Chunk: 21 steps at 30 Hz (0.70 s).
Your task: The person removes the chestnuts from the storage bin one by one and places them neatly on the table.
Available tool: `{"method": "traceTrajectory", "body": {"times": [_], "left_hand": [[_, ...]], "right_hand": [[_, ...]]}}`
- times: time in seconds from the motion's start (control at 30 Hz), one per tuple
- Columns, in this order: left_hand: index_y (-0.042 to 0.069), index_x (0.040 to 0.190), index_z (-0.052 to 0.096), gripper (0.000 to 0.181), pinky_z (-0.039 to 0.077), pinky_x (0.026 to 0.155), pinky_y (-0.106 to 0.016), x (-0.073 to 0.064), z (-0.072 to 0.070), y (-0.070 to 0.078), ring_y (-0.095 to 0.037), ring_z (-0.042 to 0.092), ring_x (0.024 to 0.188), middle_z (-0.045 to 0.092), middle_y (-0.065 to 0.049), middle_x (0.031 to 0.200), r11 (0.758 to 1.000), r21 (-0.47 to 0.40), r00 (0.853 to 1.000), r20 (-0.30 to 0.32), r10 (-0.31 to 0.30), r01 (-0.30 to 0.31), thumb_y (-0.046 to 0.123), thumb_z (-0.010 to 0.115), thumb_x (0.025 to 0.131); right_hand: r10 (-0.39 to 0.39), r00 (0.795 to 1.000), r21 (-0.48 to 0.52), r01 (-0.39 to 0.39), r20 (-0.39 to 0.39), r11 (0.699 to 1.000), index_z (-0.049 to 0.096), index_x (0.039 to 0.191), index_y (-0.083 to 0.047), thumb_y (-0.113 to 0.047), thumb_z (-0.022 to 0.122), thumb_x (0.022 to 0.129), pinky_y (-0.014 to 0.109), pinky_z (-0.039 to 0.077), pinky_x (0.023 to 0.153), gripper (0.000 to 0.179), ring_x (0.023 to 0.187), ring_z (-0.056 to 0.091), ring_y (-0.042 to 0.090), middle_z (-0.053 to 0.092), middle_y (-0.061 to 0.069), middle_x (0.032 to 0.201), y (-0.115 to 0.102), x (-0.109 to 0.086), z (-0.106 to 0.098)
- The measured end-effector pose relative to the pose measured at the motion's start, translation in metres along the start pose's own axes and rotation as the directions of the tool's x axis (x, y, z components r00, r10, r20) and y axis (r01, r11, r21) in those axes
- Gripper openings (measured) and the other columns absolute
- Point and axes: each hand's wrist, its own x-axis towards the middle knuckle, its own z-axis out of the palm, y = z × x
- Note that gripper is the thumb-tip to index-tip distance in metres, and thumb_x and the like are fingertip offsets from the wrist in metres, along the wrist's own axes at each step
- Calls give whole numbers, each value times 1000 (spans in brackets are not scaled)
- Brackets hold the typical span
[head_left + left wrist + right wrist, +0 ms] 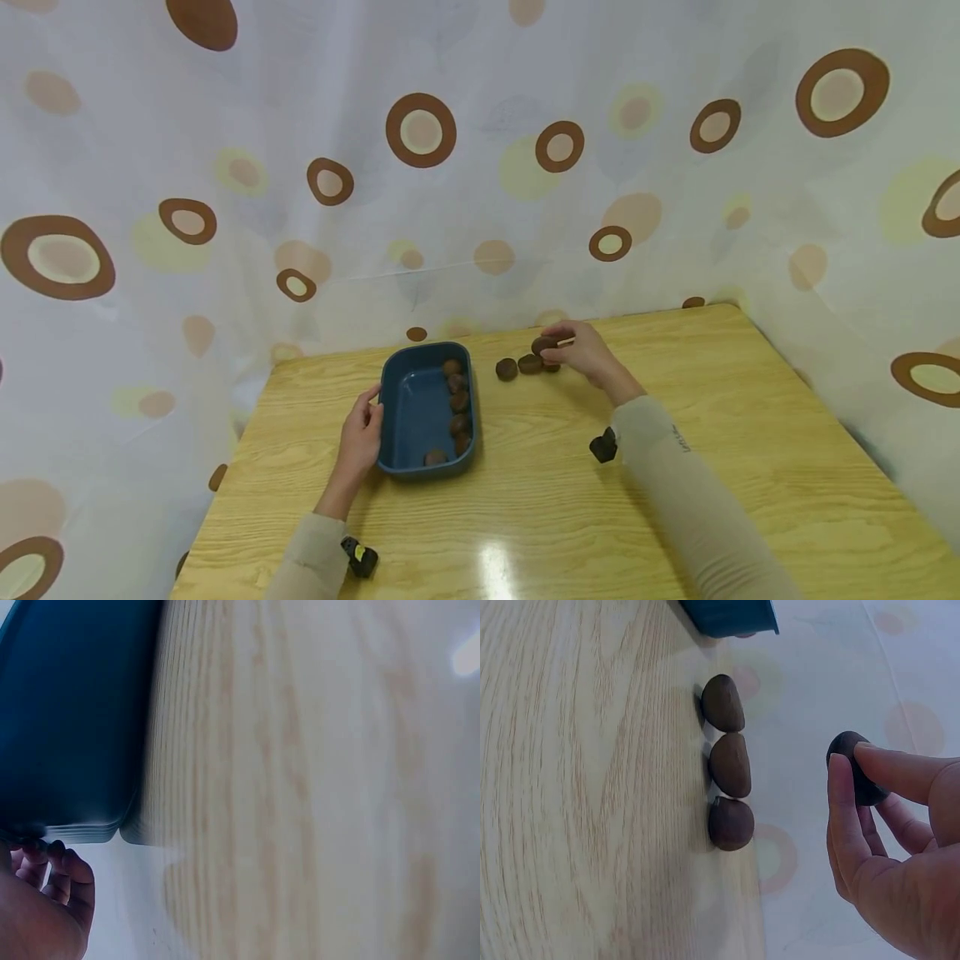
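Dark brown, smooth, rounded pieces (459, 402) lie between two hands on a yellowish wood-grain table (540, 483): at left, the left hand (360, 435), fingers loosely bent, touches the side of a deep-blue, round-cornered rectangular tray (420, 417) holding several, mostly along its far side from that hand; three more sit in a row (507, 369) just below the right hand (588, 353), which pinches another (864, 784) between thumb and fingers.

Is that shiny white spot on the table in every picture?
No: head view, white glare on the table, probably reflected light; left wrist view, a bright spot near the right edge; right wrist view, no such spot, just soft shadows beside the brown lumps.
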Motion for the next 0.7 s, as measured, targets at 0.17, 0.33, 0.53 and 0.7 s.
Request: {"method": "traceTrajectory", "body": {"times": [0.17, 0.33, 0.53, 0.7], "left_hand": [[7, 153, 48, 41, 38, 67, -26, 0, 0, 0, -15, 43, 72, 46, -4, 85, 1000, 4, 1000, 1, -3, 3, 14, 44, 112], [7, 153, 49, 41, 38, 67, -25, 0, 0, -1, -14, 43, 72, 46, -4, 85, 1000, 3, 1000, -6, -2, 2, 13, 45, 112], [7, 153, 49, 41, 38, 66, -25, 0, 0, -1, -14, 43, 72, 46, -4, 86, 1000, 1, 1000, -6, -2, 2, 14, 45, 112], [7, 152, 49, 41, 38, 67, -25, 0, 0, 0, -14, 43, 72, 46, -4, 86, 1000, 7, 1000, -10, 5, -5, 13, 45, 112]], "right_hand": [[4, 1000, 31, -4, -13, 1000, 52, 143, 7, -2, 67, 99, 57, 50, 105, 48, 125, 57, 41, 51, 27, 143, 10, 0, -8], [9, 1000, 54, -8, -27, 999, 50, 145, 8, 1, 63, 100, 57, 49, 106, 48, 125, 57, 41, 48, 29, 143, 17, 0, -15], [27, 998, 46, -24, -60, 999, 49, 146, 8, 1, 63, 100, 54, 49, 107, 48, 127, 55, 42, 47, 30, 145, 25, -2, -20], [66, 994, 55, -62, -89, 997, 47, 147, 8, -1, 63, 101, 52, 50, 107, 49, 127, 56, 42, 46, 30, 146, 33, -3, -23]]}}
